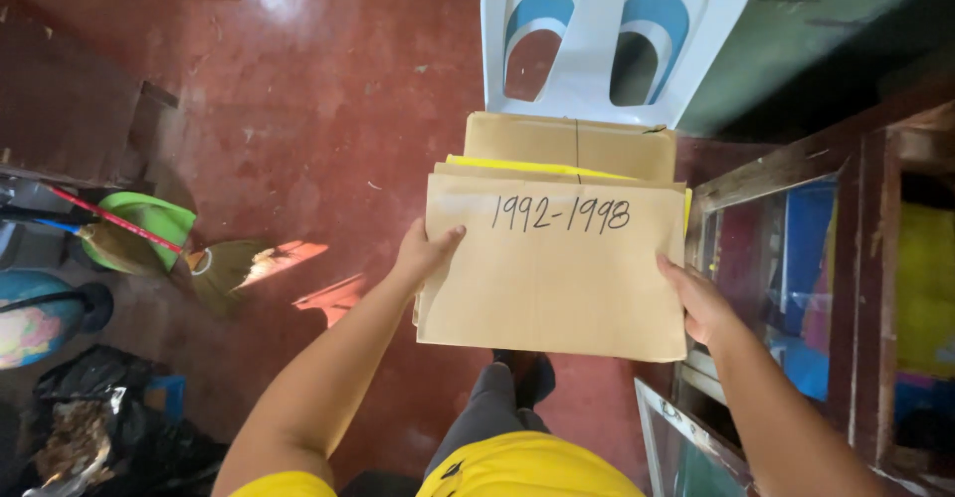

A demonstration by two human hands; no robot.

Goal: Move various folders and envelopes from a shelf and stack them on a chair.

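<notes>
The person stands over the dark red tiled floor (298, 109), holding a stack of brown paper envelopes (552, 268) out in front at waist height, both hands on it. The left hand (423, 253) clamps the stack's left edge, thumb pressed on top, fingers hidden beneath; the right hand (696, 298) grips the right edge the same way. A yellow folder (517, 166) peeks out within the pile. Just beyond stands a white and blue plastic chair (607, 39), and the stack hangs above its seat edge, not set down. A wooden glass-fronted cabinet (846, 258) stands to the right.
</notes>
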